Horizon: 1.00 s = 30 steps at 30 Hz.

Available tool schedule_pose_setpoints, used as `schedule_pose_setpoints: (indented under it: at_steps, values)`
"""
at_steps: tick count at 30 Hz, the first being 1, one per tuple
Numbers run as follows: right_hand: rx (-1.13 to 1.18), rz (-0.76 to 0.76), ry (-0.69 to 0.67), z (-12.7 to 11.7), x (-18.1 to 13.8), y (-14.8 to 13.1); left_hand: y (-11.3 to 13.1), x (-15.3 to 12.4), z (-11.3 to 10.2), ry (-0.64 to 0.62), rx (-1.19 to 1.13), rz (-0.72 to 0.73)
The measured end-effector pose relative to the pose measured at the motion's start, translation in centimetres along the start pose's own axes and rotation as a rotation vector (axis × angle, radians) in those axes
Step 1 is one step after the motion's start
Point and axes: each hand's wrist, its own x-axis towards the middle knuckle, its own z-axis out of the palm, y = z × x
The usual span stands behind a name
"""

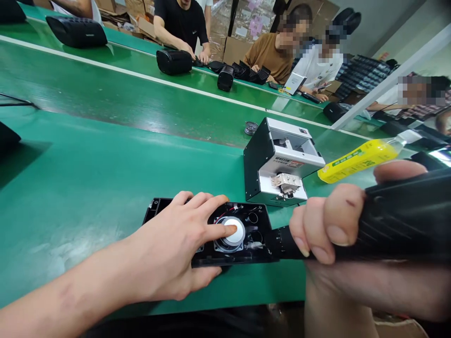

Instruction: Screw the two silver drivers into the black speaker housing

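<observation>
A black speaker housing [207, 261] lies on the green bench with its inside facing up. Set in it is a round speaker driver [235, 234] with a pale centre. My left hand [179, 239] spans the housing, thumb along the near edge and fingers over the far edge, while one fingertip presses on the driver's centre. In my right hand [329, 223] is a black electric screwdriver [394, 216], fingers wrapped round its body. Its front end points left at the housing's right end; the bit's tip is hidden from me.
Behind the housing stands a silver and black screw feeder [282, 164]. A yellow drink bottle [359, 159] lies to its right, and a small spool [251, 128] sits behind it. Across the belt [141, 94], several people work near black speakers [174, 62].
</observation>
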Motion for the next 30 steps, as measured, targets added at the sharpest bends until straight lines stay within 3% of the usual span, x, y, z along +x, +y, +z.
schedule_pose_setpoints:
  at_steps: [5,17,30]
  values:
    - [-0.053,-0.012,-0.066,0.3,0.3,0.4,0.0,0.0,-0.3,-0.022,0.002,0.005]
    - [-0.047,-0.074,0.017,0.7,0.0,1.9,0.1,-0.1,-0.3,0.000,-0.007,0.022]
    - [-0.052,-0.039,0.002,0.6,0.1,1.5,0.0,-0.2,-0.2,-0.008,-0.018,0.010]
